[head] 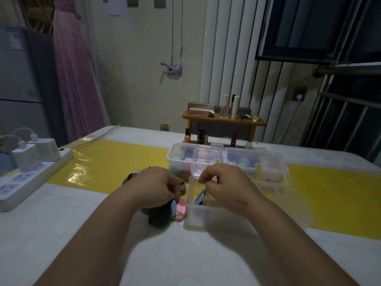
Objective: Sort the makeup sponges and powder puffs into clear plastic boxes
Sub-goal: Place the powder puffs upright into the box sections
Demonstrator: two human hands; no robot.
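My left hand (156,186) grips a small stack of powder puffs (159,215), dark ones with a pink sponge (181,209) at its right side, resting on the table. My right hand (224,186) hovers over the near clear plastic box (195,217) with its fingers curled together; I see nothing between them. A blue puff (201,198) stands on edge inside that box, just under the thumb. Behind the hands stand a clear box of coloured sponges (178,159), a small clear box (204,159) and a lidded clear box (257,165) holding more sponges.
A white power strip (31,176) with chargers lies along the table's left edge. At the back a wooden shelf (222,119) carries cosmetics, with lipsticks (201,136) under it. A glossy yellow strip (107,159) crosses the white table.
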